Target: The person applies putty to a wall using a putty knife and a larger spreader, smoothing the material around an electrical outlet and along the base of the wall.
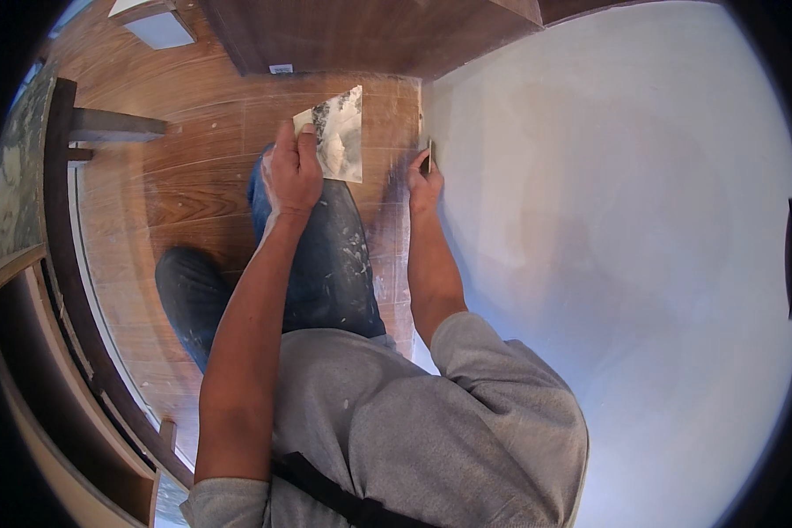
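My left hand [292, 176] is closed on the edge of a flat, wide metal plate [341, 141], like a broad putty knife, with whitish and dark smears on its face. The thumb lies on top of it, and the plate is held above my bent knee. Low along the white wall [590, 202], my right hand [424, 187] is closed on a thin scraper [430, 157]. Its blade shows almost edge-on, close to or against the wall surface; I cannot tell if it touches.
Brown wood flooring [185, 167] with whitish dust runs beneath me. A dark wood cabinet [370, 40] stands ahead, meeting the wall at a corner. At left are a wooden furniture frame [62, 220] and an open drawer-like box [62, 396]. A white-faced box [157, 26] lies at the far left.
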{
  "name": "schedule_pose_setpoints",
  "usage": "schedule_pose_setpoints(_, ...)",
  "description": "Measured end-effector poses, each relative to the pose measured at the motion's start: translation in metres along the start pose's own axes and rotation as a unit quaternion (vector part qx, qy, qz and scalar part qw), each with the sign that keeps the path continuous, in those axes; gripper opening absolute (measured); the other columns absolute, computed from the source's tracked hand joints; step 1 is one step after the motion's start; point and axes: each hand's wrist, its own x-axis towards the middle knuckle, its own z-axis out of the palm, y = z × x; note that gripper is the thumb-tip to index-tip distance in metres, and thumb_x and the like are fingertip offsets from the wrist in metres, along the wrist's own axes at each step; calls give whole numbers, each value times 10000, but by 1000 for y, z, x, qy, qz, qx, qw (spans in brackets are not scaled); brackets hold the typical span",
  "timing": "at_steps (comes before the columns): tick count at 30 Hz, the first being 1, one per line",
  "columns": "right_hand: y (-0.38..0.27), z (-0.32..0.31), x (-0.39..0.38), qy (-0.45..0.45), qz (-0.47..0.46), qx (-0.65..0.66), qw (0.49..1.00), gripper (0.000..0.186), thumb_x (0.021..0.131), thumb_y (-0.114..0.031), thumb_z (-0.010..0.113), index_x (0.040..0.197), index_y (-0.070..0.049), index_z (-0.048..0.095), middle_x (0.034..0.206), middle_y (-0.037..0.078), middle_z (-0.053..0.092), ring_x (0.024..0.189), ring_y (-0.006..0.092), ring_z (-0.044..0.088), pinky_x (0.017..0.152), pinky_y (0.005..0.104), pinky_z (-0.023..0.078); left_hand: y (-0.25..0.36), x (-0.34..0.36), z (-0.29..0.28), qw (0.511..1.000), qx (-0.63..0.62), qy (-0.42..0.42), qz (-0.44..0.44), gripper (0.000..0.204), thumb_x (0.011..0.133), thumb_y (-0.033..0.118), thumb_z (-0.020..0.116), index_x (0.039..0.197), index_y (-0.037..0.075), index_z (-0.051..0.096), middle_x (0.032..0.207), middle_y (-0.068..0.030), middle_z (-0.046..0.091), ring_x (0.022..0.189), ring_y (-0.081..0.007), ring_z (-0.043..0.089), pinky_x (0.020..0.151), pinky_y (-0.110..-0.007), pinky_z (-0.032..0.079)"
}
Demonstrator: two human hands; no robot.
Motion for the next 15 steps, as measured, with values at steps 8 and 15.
schedule_pose_setpoints(8, 15, 37, -45, -52, 54, 66, 995, 221, 976, -1, 419, 1053, 127, 582, 973, 151, 624, 901, 244, 635, 811, 308, 605, 4, -1, -6, 1000, 6, -14, -17, 260, 960, 226, 536, 810, 16, 505, 622, -194, 529, 529, -300, 556, 518, -377, 410)
schedule_pose_setpoints(15, 33, -4, -54, -70, -31, -153, 985, 181, 957, 13, 452, 1027, 116, 584, 957, 176, 641, 852, 270, 662, 792, 320, 615, 4, -1, 2, 1000, -17, -6, -11, 246, 958, 240, 538, 884, 7, 562, 666, -207, 579, 574, -351, 590, 533, -391, 419)
